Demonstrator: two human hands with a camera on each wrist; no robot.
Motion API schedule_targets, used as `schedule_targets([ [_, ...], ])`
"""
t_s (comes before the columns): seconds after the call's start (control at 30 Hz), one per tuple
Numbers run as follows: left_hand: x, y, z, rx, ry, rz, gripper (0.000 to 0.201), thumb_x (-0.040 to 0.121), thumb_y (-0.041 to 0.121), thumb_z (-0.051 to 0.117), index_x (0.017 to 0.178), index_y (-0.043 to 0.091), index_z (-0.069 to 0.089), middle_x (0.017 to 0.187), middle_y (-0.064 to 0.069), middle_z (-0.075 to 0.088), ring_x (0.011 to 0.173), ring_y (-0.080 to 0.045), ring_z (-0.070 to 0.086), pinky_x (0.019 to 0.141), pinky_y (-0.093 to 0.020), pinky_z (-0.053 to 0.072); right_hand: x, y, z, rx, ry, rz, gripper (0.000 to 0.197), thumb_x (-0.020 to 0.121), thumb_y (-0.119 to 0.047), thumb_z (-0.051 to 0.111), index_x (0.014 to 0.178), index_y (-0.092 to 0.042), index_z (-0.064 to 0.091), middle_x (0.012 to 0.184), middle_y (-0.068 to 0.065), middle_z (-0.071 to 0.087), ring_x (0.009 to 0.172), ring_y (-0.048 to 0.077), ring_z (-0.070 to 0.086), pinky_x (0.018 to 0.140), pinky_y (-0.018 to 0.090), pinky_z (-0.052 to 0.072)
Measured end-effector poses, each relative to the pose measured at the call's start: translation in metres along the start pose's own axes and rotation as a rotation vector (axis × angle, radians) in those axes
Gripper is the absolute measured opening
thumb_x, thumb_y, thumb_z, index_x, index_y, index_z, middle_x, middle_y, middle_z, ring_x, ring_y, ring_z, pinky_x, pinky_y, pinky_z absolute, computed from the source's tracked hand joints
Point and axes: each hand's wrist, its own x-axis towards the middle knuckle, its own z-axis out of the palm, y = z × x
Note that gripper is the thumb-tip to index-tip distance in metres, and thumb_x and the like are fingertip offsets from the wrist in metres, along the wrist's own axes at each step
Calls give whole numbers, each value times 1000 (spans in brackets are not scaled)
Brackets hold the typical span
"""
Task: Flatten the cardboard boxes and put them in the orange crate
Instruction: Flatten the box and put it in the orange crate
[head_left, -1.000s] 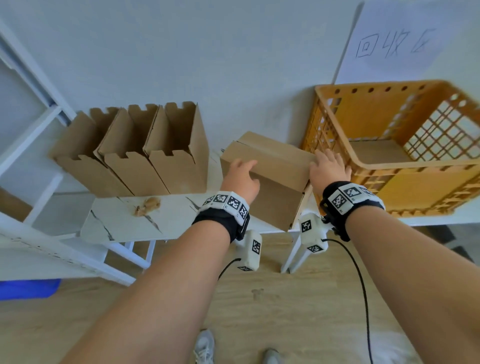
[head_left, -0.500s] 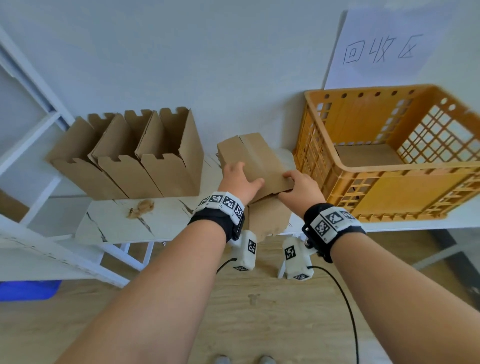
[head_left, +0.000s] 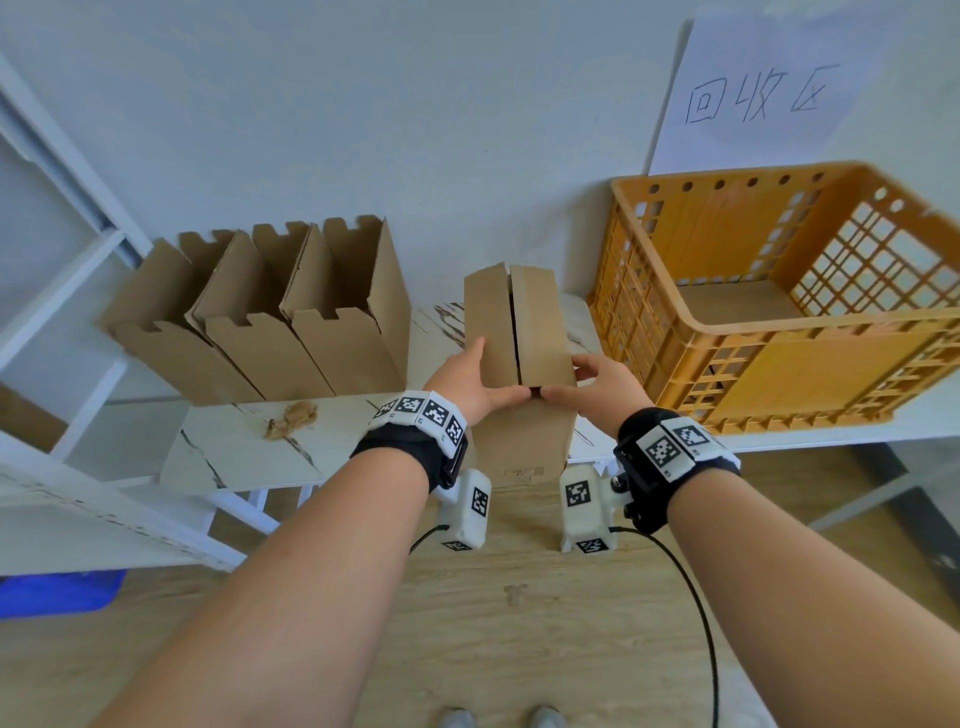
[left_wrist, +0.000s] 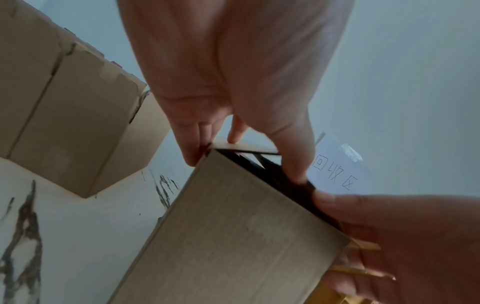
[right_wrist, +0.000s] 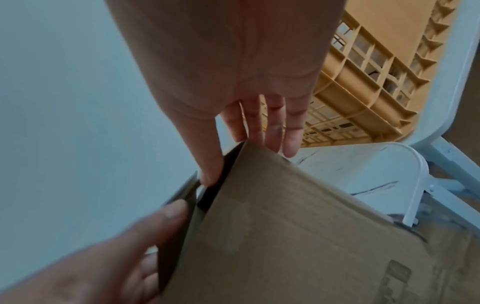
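Cardboard box (head_left: 519, 358) held upright at the near edge of the marble-patterned bench (head_left: 244, 452), between three open-topped boxes (head_left: 270, 317) on the left and the orange crate (head_left: 779, 332) on the right, apart from both. Top flaps nearly closed, a dark slit running down the middle between them. Left hand (head_left: 467, 384) gripping the box's left side, fingers flat along the cardboard, thumb (left_wrist: 293, 164) curled over the near top edge at the slit. Right hand (head_left: 597, 379) gripping the right side the same way, fingers spread along the wall, thumb (right_wrist: 210, 162) hooked into the dark gap at the flap edge. Both thumbs almost meeting at the near end of the seam. Crate standing against the wall, with a flat brown cardboard sheet (head_left: 737, 301) lying on its floor. White paper sign (head_left: 763, 93) with handwritten characters taped on the wall above the crate. Small scrap of brown paper (head_left: 291, 418) lying on the bench in front of the three boxes.
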Motion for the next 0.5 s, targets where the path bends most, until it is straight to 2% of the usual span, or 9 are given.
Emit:
schedule_targets([
  [0.07,-2,-1,-5,-22,15,-10,77,92,49,49,153,17,14,153,-7,31,135,-26,38,106,-37,35,-5,-5,2,-55,37,-30,46,91,-39,61,131,-16,54,120,-2,61,98,13,56,78,24,43],
  [0.1,-2,0,-8,-44,39,-12,65,96,44,41,151,16,20,148,-9,40,129,-28,45,101,-37,39,-8,-8,4,-111,75,-42,43,95,-41,53,131,-16,53,119,-2,61,98,14,55,79,25,41],
  [0.17,-6,4,-13,-104,92,-21,45,99,33,32,139,15,38,124,-10,57,111,-31,56,88,-35,45,-12,-13,8,-218,163,-58,39,102,-40,37,126,-17,55,112,3,63,92,18,55,76,29,41],
  [0.2,-7,5,-15,-144,108,-31,40,98,28,31,134,13,43,113,-11,60,104,-32,59,86,-36,46,-13,-14,11,-250,201,-50,37,103,-38,30,121,-17,55,104,5,64,87,20,55,73,30,40],
  [0.27,-9,7,-18,-237,100,-63,41,96,22,34,134,10,42,104,-9,59,98,-31,61,89,-42,51,-14,-17,16,-290,264,14,34,104,-31,24,119,-15,50,90,5,59,81,26,55,69,32,38],
  [0.33,-11,8,-18,-336,63,-89,50,94,15,39,144,12,33,111,-3,49,95,-28,62,88,-44,54,-13,-18,18,-310,292,103,25,102,-20,28,123,-14,42,88,8,56,78,29,55,67,35,42],
  [0.43,-12,7,-20,-487,36,-122,75,88,2,48,152,25,14,144,-10,37,90,-24,62,79,-43,59,-12,-18,16,-294,266,209,36,94,-8,35,128,-17,39,106,13,59,87,32,58,72,39,49],
  [0.5,-11,6,-23,-505,40,-118,84,87,4,53,152,30,7,144,-14,39,85,-27,68,75,-43,60,-9,-19,11,-324,252,223,42,93,-6,35,132,-18,43,114,14,59,97,34,59,78,40,51],
])
